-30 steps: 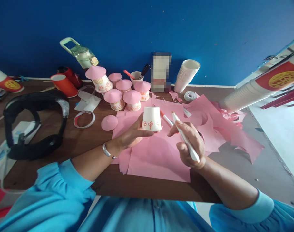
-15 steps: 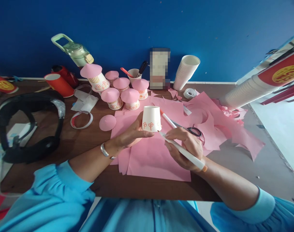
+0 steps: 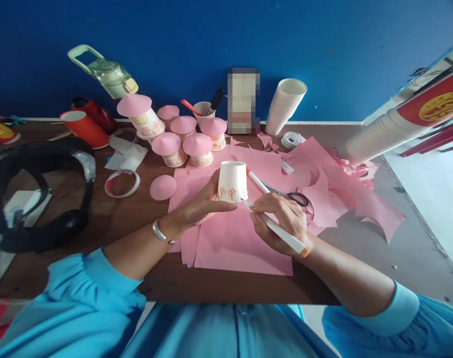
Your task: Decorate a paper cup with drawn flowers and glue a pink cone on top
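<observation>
**Pen tip brought down to the upturned cup**

The left hand (image 3: pixel 202 205) had its grip closed around an upside-down white paper cup (image 3: pixel 232 181), holding it just above the pink paper sheets (image 3: pixel 241 238). The right hand (image 3: pixel 282 221) pinched a white marker pen (image 3: pixel 276 229), its tip touching the cup's lower edge beside the small orange flower drawings.

A second earlier that pen pointed up and away from the cup; it had since swung down until the tip met the cup wall, which suggested another drawing was starting.

On the brown surface (image 3: pixel 100 214), 6 cups capped with pink cones (image 3: pixel 174 139) stood behind the work, with 1 loose pink cone (image 3: pixel 163 187) near them. A second pen (image 3: pixel 258 182) and scissors (image 3: pixel 291 197) lay just beyond the right hand. A stack of plain cups (image 3: pixel 286 105) leaned against the blue wall (image 3: pixel 226 35), and a black headset (image 3: pixel 36 194) sat at the left.
</observation>
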The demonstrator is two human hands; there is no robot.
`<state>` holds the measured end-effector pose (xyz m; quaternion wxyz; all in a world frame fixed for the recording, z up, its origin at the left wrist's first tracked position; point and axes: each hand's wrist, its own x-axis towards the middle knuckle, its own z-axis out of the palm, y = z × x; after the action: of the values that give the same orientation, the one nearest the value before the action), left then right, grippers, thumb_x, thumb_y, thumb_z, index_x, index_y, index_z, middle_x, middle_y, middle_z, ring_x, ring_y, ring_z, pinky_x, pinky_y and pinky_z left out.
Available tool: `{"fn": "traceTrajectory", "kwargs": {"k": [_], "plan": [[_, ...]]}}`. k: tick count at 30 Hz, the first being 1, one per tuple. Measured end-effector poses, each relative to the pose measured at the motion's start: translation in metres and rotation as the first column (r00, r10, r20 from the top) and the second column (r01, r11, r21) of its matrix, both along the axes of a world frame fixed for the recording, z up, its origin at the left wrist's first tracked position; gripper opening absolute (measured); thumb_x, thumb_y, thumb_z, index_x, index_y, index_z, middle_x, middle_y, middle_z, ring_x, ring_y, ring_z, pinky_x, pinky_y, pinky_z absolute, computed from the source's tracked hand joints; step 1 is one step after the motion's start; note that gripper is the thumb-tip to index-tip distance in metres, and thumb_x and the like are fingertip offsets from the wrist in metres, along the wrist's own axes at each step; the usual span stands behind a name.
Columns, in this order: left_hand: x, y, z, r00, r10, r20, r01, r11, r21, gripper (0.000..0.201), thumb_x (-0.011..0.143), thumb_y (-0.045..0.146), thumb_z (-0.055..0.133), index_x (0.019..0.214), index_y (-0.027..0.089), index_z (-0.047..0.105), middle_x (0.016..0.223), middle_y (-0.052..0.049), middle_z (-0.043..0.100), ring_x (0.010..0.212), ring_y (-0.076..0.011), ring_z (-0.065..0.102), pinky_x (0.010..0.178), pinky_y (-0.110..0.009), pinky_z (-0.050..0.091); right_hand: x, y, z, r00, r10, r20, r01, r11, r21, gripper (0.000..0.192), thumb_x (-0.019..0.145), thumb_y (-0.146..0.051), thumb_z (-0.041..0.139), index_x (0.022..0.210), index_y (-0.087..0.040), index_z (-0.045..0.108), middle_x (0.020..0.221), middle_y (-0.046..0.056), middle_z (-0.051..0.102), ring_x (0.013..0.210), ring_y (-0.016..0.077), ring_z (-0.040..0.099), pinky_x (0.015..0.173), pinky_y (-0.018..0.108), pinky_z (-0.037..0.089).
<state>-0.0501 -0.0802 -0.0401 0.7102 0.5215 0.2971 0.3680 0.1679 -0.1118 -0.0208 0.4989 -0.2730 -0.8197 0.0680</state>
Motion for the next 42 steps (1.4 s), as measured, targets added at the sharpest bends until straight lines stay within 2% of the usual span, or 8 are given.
{"fn": "traceTrajectory", "kwargs": {"k": [9, 17, 26, 36, 42], "plan": [[-0.0006, -0.0010, -0.0020, 1.000, -0.020, 0.000, 0.020, 1.000, 0.003, 0.080, 0.083, 0.028, 0.088, 0.153, 0.034, 0.049, 0.131, -0.007, 0.066, 0.124, -0.0286, 0.059, 0.098, -0.041, 0.049, -0.0018, 0.0005, -0.0010, 1.000, -0.007, 0.012, 0.007, 1.000, 0.003, 0.024, 0.090, -0.003, 0.064, 0.103, -0.023, 0.060, 0.076, -0.002, 0.071, 0.064, 0.0144, 0.073, 0.058, 0.023, 0.057], [-0.0015, -0.0001, -0.0059, 1.000, 0.002, -0.004, -0.002, 1.000, 0.015, 0.079, 0.082, 0.027, 0.089, 0.151, 0.034, 0.051, 0.126, -0.005, 0.066, 0.113, -0.0253, 0.060, 0.096, -0.040, 0.048, -0.0012, -0.0001, -0.0007, 1.000, -0.011, 0.014, 0.011, 1.000, 0.003, 0.022, 0.091, -0.004, 0.064, 0.102, -0.023, 0.060, 0.077, -0.001, 0.073, 0.066, 0.0149, 0.075, 0.060, 0.024, 0.060], [-0.0010, -0.0005, -0.0016, 1.000, -0.018, -0.012, 0.018, 1.000, 0.006, 0.084, 0.083, 0.029, 0.089, 0.155, 0.035, 0.046, 0.134, -0.007, 0.065, 0.127, -0.0292, 0.059, 0.098, -0.041, 0.049, -0.0022, 0.0007, -0.0012, 1.000, -0.009, 0.015, 0.009, 1.000, 0.008, 0.021, 0.094, -0.005, 0.063, 0.103, -0.023, 0.061, 0.077, -0.001, 0.072, 0.065, 0.0146, 0.073, 0.056, 0.025, 0.059], [-0.0019, 0.0005, -0.0048, 1.000, -0.015, 0.008, 0.015, 1.000, 0.021, 0.076, 0.082, 0.026, 0.089, 0.149, 0.033, 0.053, 0.120, -0.004, 0.067, 0.113, -0.0254, 0.060, 0.096, -0.039, 0.048, -0.0011, 0.0003, -0.0008, 1.000, -0.013, 0.029, 0.013, 1.000, -0.002, 0.024, 0.091, -0.004, 0.065, 0.105, -0.024, 0.062, 0.077, -0.002, 0.073, 0.066, 0.0155, 0.075, 0.060, 0.025, 0.060], [-0.0032, 0.0010, -0.0055, 1.000, -0.018, -0.025, 0.018, 1.000, 0.025, 0.076, 0.082, 0.029, 0.089, 0.148, 0.034, 0.053, 0.129, -0.006, 0.064, 0.110, -0.0247, 0.060, 0.095, -0.040, 0.049, -0.0014, -0.0001, -0.0007, 0.999, -0.013, 0.029, 0.013, 1.000, -0.005, 0.023, 0.091, -0.005, 0.065, 0.104, -0.024, 0.062, 0.079, -0.001, 0.073, 0.066, 0.0159, 0.075, 0.059, 0.025, 0.060]]}}
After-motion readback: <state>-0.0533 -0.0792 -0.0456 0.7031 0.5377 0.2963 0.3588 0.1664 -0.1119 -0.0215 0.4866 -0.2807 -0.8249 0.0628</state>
